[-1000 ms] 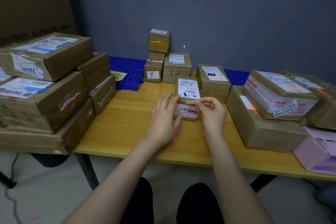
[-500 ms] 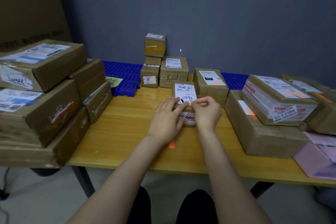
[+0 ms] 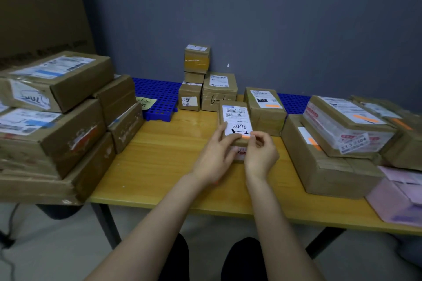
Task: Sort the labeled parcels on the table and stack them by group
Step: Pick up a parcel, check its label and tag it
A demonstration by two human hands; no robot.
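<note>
A small brown parcel (image 3: pixel 235 114) stands mid-table, its white label handwritten "2490 1-2", on top of another small parcel (image 3: pixel 239 151) with a red-marked label. My right hand (image 3: pixel 261 155) pinches a small orange sticker (image 3: pixel 245 136) at the lower edge of that label. My left hand (image 3: pixel 214 157) rests on the parcel's left side, fingers lying on the label and thumb beside the sticker. Both hands hide most of the lower parcel.
Large parcels are stacked at the left (image 3: pixel 57 80) and at the right (image 3: pixel 342 125), several with orange stickers. Small boxes (image 3: pixel 196 59) stand at the back by a blue grid pallet (image 3: pixel 157 96). A stickered box (image 3: pixel 265 107) sits just right of my parcel. Pink mailers (image 3: pixel 402 198) lie on the wooden table (image 3: pixel 159 162).
Both hands have moved up from the lower parcel's label to the lower edge of the top parcel's label. The orange sticker now shows between my fingertips there.
</note>
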